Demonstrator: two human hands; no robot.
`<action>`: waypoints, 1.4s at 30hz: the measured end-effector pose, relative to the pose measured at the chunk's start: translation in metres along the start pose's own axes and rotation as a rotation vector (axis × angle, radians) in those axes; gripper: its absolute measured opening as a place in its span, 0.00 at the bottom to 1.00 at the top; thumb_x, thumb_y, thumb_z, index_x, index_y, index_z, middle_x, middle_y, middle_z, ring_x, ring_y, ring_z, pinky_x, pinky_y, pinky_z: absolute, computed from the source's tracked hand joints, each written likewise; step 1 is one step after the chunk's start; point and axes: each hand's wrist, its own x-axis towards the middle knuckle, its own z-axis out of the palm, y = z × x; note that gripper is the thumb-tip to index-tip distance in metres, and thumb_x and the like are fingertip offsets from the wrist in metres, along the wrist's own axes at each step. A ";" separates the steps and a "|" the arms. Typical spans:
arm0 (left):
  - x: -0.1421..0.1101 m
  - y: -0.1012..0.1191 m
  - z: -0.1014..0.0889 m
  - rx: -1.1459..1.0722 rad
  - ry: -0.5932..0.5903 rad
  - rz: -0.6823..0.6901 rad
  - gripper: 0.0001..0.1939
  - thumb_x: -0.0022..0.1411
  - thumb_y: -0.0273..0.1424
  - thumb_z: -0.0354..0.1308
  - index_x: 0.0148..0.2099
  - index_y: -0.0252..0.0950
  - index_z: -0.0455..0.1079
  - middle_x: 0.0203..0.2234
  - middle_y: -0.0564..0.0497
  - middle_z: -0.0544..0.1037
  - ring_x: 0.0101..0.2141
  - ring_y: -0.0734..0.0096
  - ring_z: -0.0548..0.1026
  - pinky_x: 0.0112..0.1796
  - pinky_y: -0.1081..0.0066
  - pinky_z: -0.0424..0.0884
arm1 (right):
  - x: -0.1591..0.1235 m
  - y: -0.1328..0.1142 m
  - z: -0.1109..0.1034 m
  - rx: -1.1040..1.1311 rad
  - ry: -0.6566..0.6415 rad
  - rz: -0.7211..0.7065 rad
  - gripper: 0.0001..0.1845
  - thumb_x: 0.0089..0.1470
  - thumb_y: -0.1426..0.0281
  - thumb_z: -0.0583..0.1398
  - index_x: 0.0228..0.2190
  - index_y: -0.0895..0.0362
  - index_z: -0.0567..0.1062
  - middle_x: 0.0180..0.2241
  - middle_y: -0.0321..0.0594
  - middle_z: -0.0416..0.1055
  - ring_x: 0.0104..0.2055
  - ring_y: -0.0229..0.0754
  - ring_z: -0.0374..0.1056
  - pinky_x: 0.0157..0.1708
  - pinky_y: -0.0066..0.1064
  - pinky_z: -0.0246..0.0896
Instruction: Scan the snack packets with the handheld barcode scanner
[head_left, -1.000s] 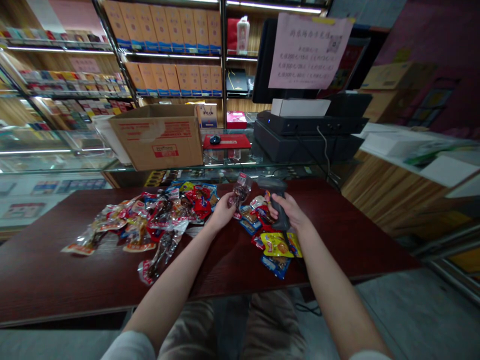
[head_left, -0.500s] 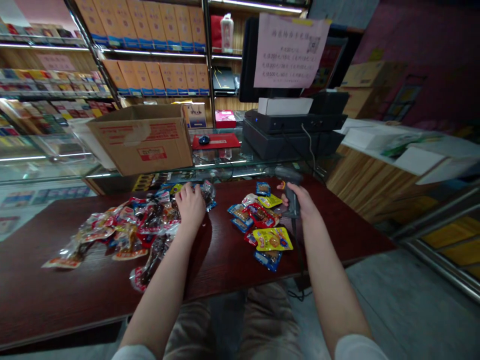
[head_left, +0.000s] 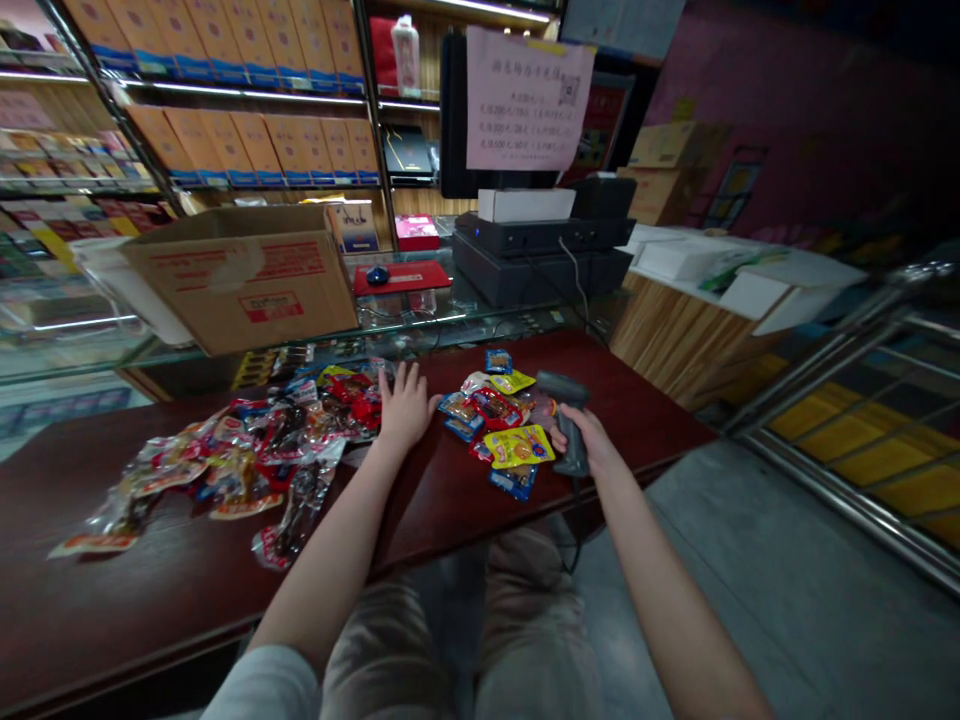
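My right hand (head_left: 587, 436) is wrapped round the grip of a dark grey barcode scanner (head_left: 571, 452), held over the right part of the brown table (head_left: 420, 510). Just left of the scanner lies a small pile of snack packets, with a yellow packet (head_left: 519, 447) in front and blue ones around it. My left hand (head_left: 406, 405) has its fingers spread at the right edge of a larger heap of packaged snacks (head_left: 289, 430), many in clear vacuum wrap. Whether its fingertips touch the packets I cannot tell.
Behind the table, a glass counter carries an open cardboard box (head_left: 247, 280), a mouse (head_left: 377, 275) on a red mat, and a monitor with a paper sign (head_left: 525, 100). A cable hangs from the scanner past the front edge. A metal railing (head_left: 840, 440) stands at right.
My left hand has drawn back to the right from the heap, and its fingers have spread. The scanner's head has tipped and sharpened. The view has turned slightly right.
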 end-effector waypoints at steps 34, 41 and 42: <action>0.019 -0.003 0.021 -1.183 0.081 -0.434 0.13 0.62 0.33 0.52 0.48 0.38 0.58 0.41 0.48 0.71 0.42 0.70 0.74 0.44 0.67 0.72 | -0.027 0.031 0.105 -0.094 -0.031 -0.088 0.17 0.45 0.58 0.66 0.31 0.56 0.71 0.15 0.31 0.67 0.13 0.33 0.58 0.13 0.26 0.53; 0.012 0.002 0.021 -1.406 -0.118 -0.367 0.39 0.49 0.24 0.61 0.62 0.38 0.51 0.46 0.44 0.73 0.42 0.66 0.77 0.42 0.65 0.75 | -0.029 0.028 0.108 -0.114 -0.013 -0.052 0.20 0.44 0.57 0.65 0.33 0.57 0.69 0.12 0.28 0.65 0.12 0.33 0.57 0.13 0.25 0.52; 0.011 0.001 0.020 -1.360 -0.094 -0.335 0.42 0.47 0.23 0.61 0.64 0.38 0.49 0.48 0.43 0.73 0.44 0.66 0.76 0.44 0.65 0.74 | -0.029 0.028 0.108 -0.123 -0.013 -0.052 0.20 0.44 0.56 0.65 0.33 0.57 0.69 0.12 0.28 0.65 0.12 0.33 0.57 0.13 0.25 0.52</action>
